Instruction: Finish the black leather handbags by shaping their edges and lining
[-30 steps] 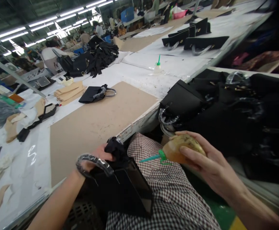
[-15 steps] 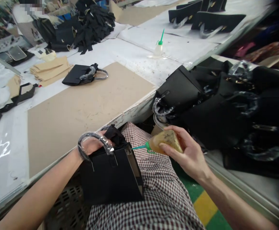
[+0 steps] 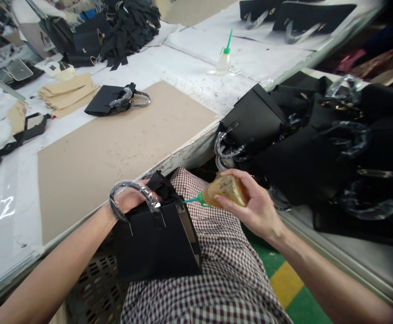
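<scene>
A small black handbag [image 3: 155, 245] stands on my lap, over the checked fabric [image 3: 216, 270]. My left hand [image 3: 130, 200] reaches through its plastic-wrapped handle [image 3: 128, 191] and grips the bag's top edge and a fold of black lining. My right hand [image 3: 250, 207] is closed round an amber squeeze bottle [image 3: 225, 191]. Its green nozzle [image 3: 192, 200] points left and touches the open top of the bag.
A tan board [image 3: 115, 148] covers the worktable in front. Another black bag [image 3: 113, 100] and a clear green-tipped bottle [image 3: 223, 60] lie further back. A heap of black bags [image 3: 300, 144] fills the bin at right. A plastic crate [image 3: 95, 288] sits under my left arm.
My right hand has brought the bottle leftward, so its nozzle now meets the bag's opening. The bag has turned more upright on my lap. The view has tilted down.
</scene>
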The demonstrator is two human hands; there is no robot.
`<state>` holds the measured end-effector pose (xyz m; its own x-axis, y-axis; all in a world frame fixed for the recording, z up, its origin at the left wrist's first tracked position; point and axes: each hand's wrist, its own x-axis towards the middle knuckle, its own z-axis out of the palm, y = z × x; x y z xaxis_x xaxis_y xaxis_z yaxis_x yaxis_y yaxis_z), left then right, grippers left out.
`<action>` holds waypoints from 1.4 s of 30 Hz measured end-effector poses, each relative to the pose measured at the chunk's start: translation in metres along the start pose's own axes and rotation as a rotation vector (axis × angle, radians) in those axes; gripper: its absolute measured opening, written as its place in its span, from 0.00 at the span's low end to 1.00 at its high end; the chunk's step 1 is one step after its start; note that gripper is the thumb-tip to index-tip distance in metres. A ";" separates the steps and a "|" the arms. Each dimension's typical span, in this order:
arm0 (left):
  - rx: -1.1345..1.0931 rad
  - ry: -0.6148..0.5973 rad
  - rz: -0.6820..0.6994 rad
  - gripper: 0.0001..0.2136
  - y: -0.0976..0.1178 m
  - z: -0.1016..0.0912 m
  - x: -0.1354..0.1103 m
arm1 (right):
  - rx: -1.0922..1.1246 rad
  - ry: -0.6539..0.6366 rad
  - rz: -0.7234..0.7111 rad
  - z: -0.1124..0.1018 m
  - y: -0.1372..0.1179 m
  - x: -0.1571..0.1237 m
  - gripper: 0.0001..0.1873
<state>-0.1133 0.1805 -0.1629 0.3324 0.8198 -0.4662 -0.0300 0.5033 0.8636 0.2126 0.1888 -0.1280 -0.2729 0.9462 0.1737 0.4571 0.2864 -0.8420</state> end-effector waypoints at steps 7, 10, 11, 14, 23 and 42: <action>0.027 -0.004 -0.019 0.09 0.007 0.007 -0.004 | -0.009 -0.108 0.026 -0.004 0.001 -0.005 0.24; 0.040 -0.003 -0.024 0.08 0.009 0.009 -0.004 | -0.013 -0.157 0.040 -0.005 0.005 -0.009 0.23; 0.041 -0.003 -0.025 0.08 0.009 0.010 -0.004 | -0.017 -0.167 0.044 -0.005 0.006 -0.011 0.23; 0.043 -0.008 -0.031 0.07 0.010 0.011 -0.003 | -0.046 -0.194 0.052 -0.005 0.009 -0.015 0.24; 0.047 0.009 -0.009 0.08 0.007 0.011 -0.002 | -0.113 -0.280 0.046 -0.007 0.014 -0.027 0.23; 0.215 0.033 0.053 0.20 0.021 0.033 -0.031 | 0.239 -0.352 0.443 -0.017 0.026 -0.035 0.17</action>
<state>-0.0929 0.1570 -0.1237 0.3044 0.8541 -0.4216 0.1565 0.3918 0.9066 0.2490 0.1654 -0.1476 -0.3823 0.8494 -0.3638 0.3992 -0.2032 -0.8940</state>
